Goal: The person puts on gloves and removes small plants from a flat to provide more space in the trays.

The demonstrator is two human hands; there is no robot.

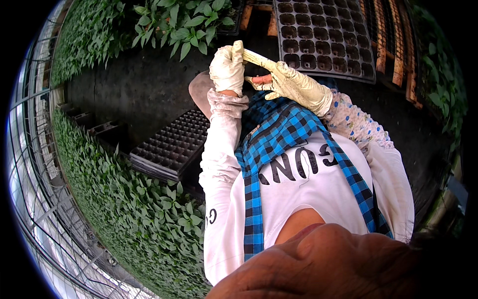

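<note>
Pale, soiled gloves cover both hands, which meet in front of my body. My left hand (227, 70) is closed in a fist round the tip of one finger of the right glove (259, 60), which is drawn out straight toward it. My right hand (296, 87) has its fingers apart and grips nothing. One of its fingers (261, 79) shows bare skin out of the glove. Just beyond the right hand lies a black seedling tray (326, 74) with rows of cells that hold no plants.
A stack of black cell trays (169, 144) stands to my left on dark ground sheet (129, 79). Leafy seedlings (144, 224) grow densely along the left, with more plants (191, 25) ahead. Rusty slatted racks (398, 45) stand at the far right.
</note>
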